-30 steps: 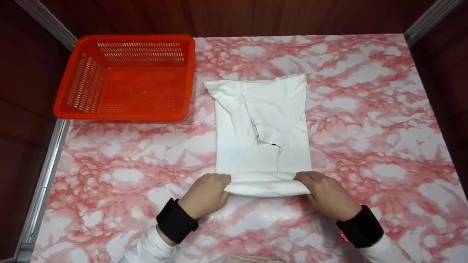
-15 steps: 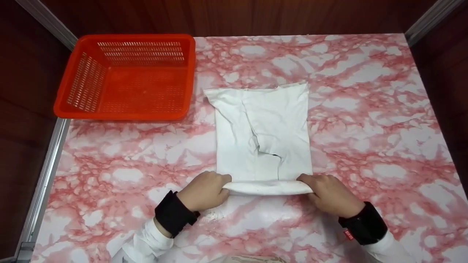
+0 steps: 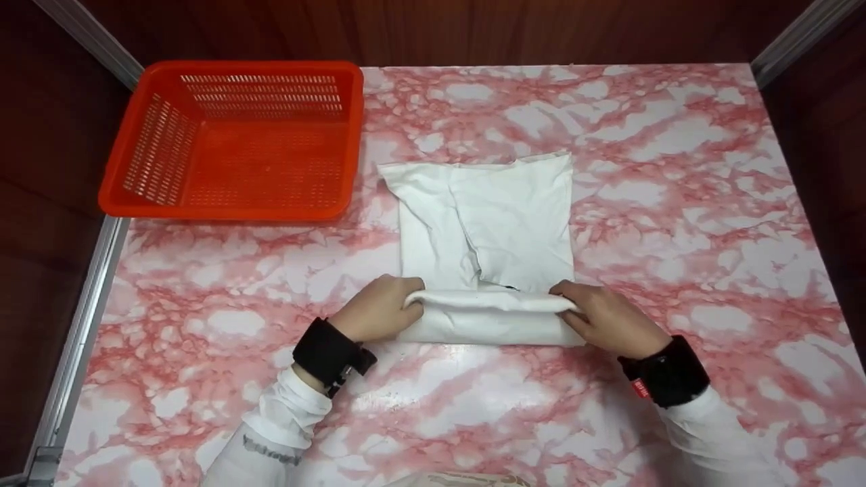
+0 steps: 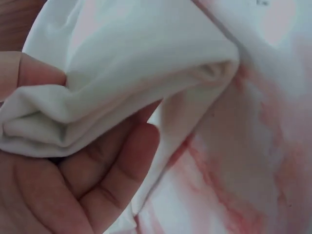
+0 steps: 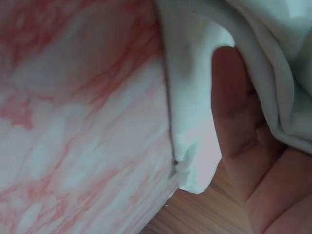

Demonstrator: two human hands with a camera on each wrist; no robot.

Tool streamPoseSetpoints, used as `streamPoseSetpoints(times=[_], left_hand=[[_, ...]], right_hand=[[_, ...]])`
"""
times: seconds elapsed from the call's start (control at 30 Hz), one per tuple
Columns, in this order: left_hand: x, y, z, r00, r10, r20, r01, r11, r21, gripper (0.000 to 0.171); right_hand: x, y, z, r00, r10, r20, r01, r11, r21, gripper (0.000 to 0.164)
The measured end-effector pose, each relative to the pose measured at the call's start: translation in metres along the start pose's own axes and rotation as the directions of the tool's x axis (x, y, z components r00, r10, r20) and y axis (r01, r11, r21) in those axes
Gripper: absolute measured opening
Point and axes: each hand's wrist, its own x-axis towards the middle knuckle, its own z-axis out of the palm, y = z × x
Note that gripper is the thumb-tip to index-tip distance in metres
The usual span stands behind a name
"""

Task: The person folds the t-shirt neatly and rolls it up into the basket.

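A white shirt [image 3: 507,230] lies on the table with its sides turned inward and its near end folded into a thick roll [image 3: 494,302]. My left hand [image 3: 382,310] pinches the roll's left end. In the left wrist view the layered edge [image 4: 146,92] passes between the thumb and the curled fingers [image 4: 117,170]. At the other end my right hand [image 3: 609,318] holds the roll's right corner; in the right wrist view its fingers [image 5: 234,102] are under the layers. A flat band of shirt [image 3: 494,330] shows on the near side of the lifted roll.
A red plastic basket [image 3: 233,210] with slotted walls stands at the back left. The table [image 3: 697,270] has a pink and white marbled top. Dark wood panels [image 3: 460,34] border it at the back and sides. Each wrist wears a black band [image 3: 331,355].
The shirt first slid toward me along the table. Since then both hands have moved away from me with the rolled end, which now covers more of the shirt's middle.
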Motion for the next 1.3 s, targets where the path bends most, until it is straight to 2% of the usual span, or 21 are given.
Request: streamPoseSetpoints(times=[0.27, 0.4, 0.5, 0.63, 0.8, 0.93, 1.07, 1.17, 1.3], left_hand=[[0.012, -0.015, 0.007, 0.994, -0.053, -0.1, 0.053, 0.999, -0.009, 0.007], [0.013, -0.023, 0.011, 0.985, -0.117, -0.125, 0.113, 0.993, -0.035, 0.016], [0.013, -0.027, 0.013, 0.976, -0.159, -0.146, 0.155, 0.987, -0.037, 0.024], [0.014, -0.03, 0.015, 0.961, -0.197, -0.195, 0.198, 0.98, -0.015, 0.025], [0.013, -0.03, 0.016, 0.942, -0.227, -0.248, 0.229, 0.973, -0.022, 0.028], [0.007, -0.026, 0.019, 0.928, -0.177, -0.327, 0.214, 0.973, 0.082, 0.031], [-0.003, -0.017, 0.023, 0.92, -0.062, -0.387, 0.161, 0.96, 0.228, 0.035], [-0.013, -0.008, 0.027, 0.938, 0.018, -0.345, 0.088, 0.953, 0.289, 0.044], [-0.024, 0.001, 0.033, 0.975, 0.094, -0.203, -0.023, 0.944, 0.329, 0.06]], right_hand=[[0.015, 0.014, 0.006, 0.998, 0.059, -0.03, -0.059, 0.998, 0.009, 0.024], [0.016, 0.02, 0.009, 0.993, 0.089, -0.075, -0.09, 0.996, -0.015, 0.03], [0.017, 0.024, 0.011, 0.985, 0.123, -0.123, -0.129, 0.99, -0.047, 0.034], [0.017, 0.027, 0.012, 0.97, 0.181, -0.161, -0.191, 0.98, -0.055, 0.039], [0.014, 0.028, 0.01, 0.945, 0.238, -0.223, -0.253, 0.967, -0.042, 0.054], [0.006, 0.024, 0.01, 0.938, 0.18, -0.296, -0.208, 0.976, -0.063, 0.062], [-0.006, 0.015, 0.013, 0.939, 0.06, -0.339, -0.106, 0.987, -0.119, 0.065], [-0.013, 0.008, 0.016, 0.946, -0.032, -0.322, -0.024, 0.985, -0.171, 0.071], [-0.018, 0.001, 0.022, 0.96, -0.136, -0.245, 0.079, 0.971, -0.228, 0.085]])
